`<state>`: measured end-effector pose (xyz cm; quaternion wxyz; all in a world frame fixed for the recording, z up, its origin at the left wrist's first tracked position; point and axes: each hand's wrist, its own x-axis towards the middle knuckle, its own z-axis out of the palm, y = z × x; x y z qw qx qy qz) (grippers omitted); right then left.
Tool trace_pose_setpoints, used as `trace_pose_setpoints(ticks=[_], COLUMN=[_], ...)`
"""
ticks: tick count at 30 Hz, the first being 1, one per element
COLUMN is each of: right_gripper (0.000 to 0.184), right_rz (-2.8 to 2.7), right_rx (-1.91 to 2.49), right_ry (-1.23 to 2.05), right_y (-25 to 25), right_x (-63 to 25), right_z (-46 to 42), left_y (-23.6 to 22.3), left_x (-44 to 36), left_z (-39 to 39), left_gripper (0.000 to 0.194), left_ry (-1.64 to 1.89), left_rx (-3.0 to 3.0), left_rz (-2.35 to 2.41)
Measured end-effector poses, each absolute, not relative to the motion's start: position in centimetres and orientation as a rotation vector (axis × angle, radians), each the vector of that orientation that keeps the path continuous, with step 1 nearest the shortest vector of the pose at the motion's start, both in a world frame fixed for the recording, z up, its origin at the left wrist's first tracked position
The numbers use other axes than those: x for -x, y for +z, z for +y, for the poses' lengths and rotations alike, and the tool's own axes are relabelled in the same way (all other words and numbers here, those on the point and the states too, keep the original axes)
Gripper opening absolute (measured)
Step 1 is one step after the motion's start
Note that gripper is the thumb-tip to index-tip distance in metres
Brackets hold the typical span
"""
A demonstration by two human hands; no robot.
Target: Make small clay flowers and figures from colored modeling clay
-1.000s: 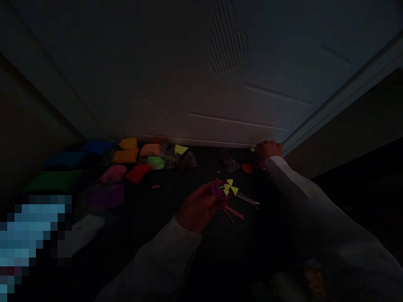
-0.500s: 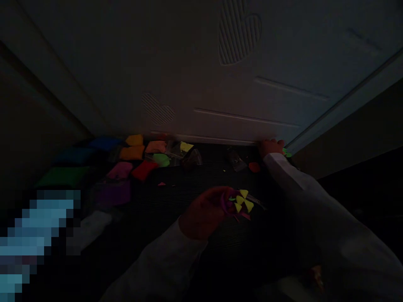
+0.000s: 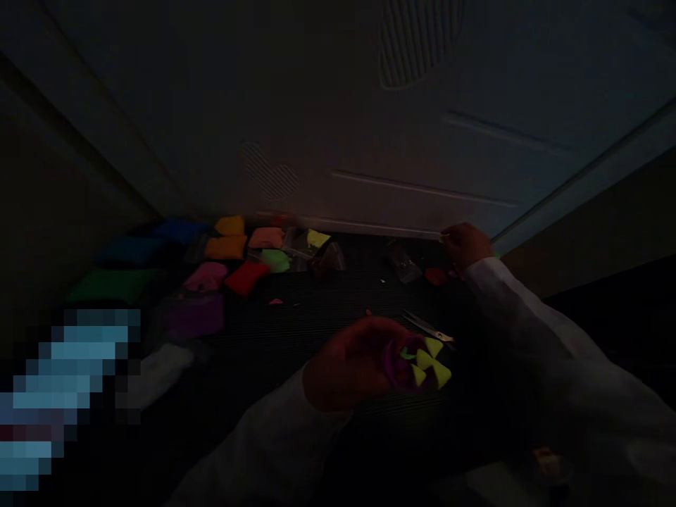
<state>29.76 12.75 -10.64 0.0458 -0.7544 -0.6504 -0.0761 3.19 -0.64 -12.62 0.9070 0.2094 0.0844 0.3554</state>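
My left hand (image 3: 348,366) is wrapped round a purple cup-like clay piece (image 3: 389,365), whose underside is hidden by the hand. On the piece's right side sits a yellow clay flower shape (image 3: 430,360) of several pointed petals, with a small green bit (image 3: 407,353) beside it. Past them a pair of scissors (image 3: 430,327) lies on the dark tabletop. At the far right, by the wall, my right hand (image 3: 469,246) is raised with its fingertips pinched round a tiny pale bit that I cannot make out. A red clay piece (image 3: 435,276) lies just left of its wrist.
Several bags of coloured clay, among them a red one (image 3: 246,277), a purple one (image 3: 194,317) and a green one (image 3: 113,283), lie at the left. A clear bag (image 3: 404,264) lies near the pale wall (image 3: 338,105). Pink scraps (image 3: 275,301) are scattered on the dark table.
My right hand has come up from the table by the wall, its fingertips now pinched. My left hand has shifted slightly right and down with the purple piece, and more of the scissors shows.
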Motion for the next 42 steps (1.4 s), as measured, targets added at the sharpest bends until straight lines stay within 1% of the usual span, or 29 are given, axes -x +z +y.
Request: trace_pose_setpoints(ticks=[3, 6, 7, 11, 16, 18, 27, 31, 42], right_gripper=[0.025, 0.021, 0.019, 0.015, 0.02, 0.022, 0.023, 0.024, 0.02], right_rz=[-1.874, -1.821, -1.81, -1.82, -1.891, -1.923, -2.002, -2.06, -2.062], right_rx=[1.845, 1.568, 1.499, 1.373, 1.307, 1.281, 1.234, 1.208, 1.216], right_ry=[0.055, 0.419, 0.487, 0.623, 0.826, 0.851, 0.771, 0.759, 0.758], right_y=[-8.5, -6.3, -5.8, -5.1, -4.9, -4.7, -4.9, -4.8, -4.7], right_x=[-27.2, -23.7, -22.6, -19.7, -19.4, -19.6, -20.1, -20.1, -20.0], right_z=[8.6, 4.1, 2.9, 0.1, -0.6, -0.7, -0.9, -0.8, -0.7], left_y=[-12.3, -11.9, -11.9, -11.9, -12.4, -12.7, -13.5, -13.5, -13.3], left_x=[-3.2, -3.3, -3.3, -3.4, -3.4, -3.4, -3.5, -3.7, -3.9], left_z=[-0.7, -0.8, -0.8, -0.9, -0.7, -0.7, -0.6, -0.7, -0.4], left_gripper=[0.032, 0.027, 0.027, 0.028, 0.031, 0.031, 0.032, 0.029, 0.025], left_ry=[0.744, 0.749, 0.747, 0.748, 0.74, 0.732, 0.763, 0.783, 0.803], left_rx=[-0.43, -0.442, -0.444, -0.441, -0.411, -0.383, -0.354, -0.352, -0.361], left_rz=[0.228, 0.285, 0.295, 0.318, 0.285, 0.251, 0.166, 0.178, 0.223])
